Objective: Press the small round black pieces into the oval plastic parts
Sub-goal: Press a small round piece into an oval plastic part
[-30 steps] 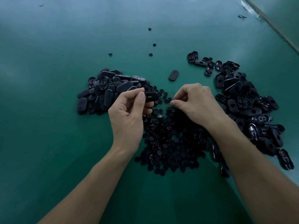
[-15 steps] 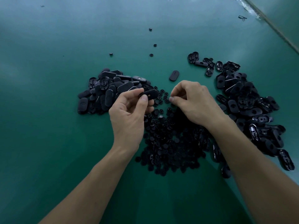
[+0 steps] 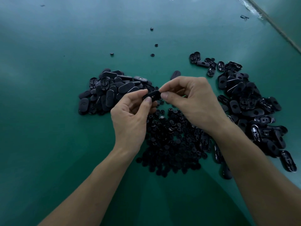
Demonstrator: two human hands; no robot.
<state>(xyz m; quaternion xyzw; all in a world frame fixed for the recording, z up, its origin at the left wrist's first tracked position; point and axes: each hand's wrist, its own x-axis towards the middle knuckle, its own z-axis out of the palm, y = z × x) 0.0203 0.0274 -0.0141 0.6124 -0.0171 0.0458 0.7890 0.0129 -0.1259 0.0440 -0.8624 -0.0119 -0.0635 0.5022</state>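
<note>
Above the centre of your green mat [image 3: 57,128]: one oval part [image 3: 153,95], held clear of the surface. Your left hand [image 3: 130,118] pinches its left end betw. thumb & forefinger; your right hand [image 3: 192,101] pinches the other end, fingers curled. Whether a round piece sits under that thumb: can't tell. Below lies the heap of round pieces [image 3: 171,141], flanked by the left pile [image 3: 110,90] & right pile [image 3: 254,108] of ovals. Glare washes the far mat; a pale edge strip [image 3: 276,28] runs diag. at top right.

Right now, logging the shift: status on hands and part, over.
Left hand pinches oval part. Right hand pinches its other end; round piece hidden. Round-piece pile lies below, not obstructing.
</note>
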